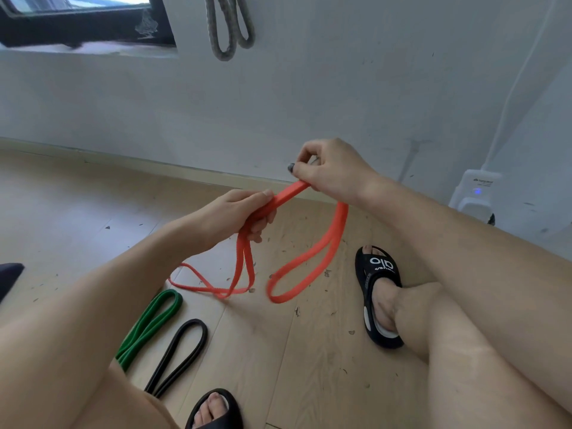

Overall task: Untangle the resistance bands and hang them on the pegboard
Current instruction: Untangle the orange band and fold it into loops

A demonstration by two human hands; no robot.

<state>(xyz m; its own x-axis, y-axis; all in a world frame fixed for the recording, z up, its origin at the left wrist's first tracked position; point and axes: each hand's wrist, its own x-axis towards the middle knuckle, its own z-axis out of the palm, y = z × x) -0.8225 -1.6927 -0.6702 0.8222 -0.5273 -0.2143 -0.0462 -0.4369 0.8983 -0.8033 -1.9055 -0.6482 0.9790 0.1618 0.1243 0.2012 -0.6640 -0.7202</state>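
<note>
- Bare knees and forearms fill the near edge of the head view; a black slide sandal (216, 410) sits at the near centre and a second black sandal (379, 292) with white lettering lies to the right on the pale wooden floor (77, 205).
- Left hand (238, 215): its grip is closed around a bunched part of the orange resistance band (291, 193), fingers curled under the strap and thumb lying on top.
- Right hand (328, 168): its grip is a narrow pinch, thumb and fingers holding the same orange band just beyond the left hand, so a short flat stretch of strap runs taut between the two hands.
- From the left hand thinner-looking orange strands hang down and loop onto the floor; from under the right hand a broad orange loop drops and curves back near the floor. The band is flat, bright orange, and crosses over itself below the left hand.
- A green resistance band (148, 326) lies folded into a long narrow loop on the floor, near left, well apart from both hands.
- A black resistance band (182, 351) lies just right of the green one, also a long narrow loop, apart from it.
- Far up on the white wall (340, 88) two grey band loops (229, 29) hang; what holds them is out of frame.
- A white plug-in device (475, 193) with a blue light stands at the far right against the wall.
</note>
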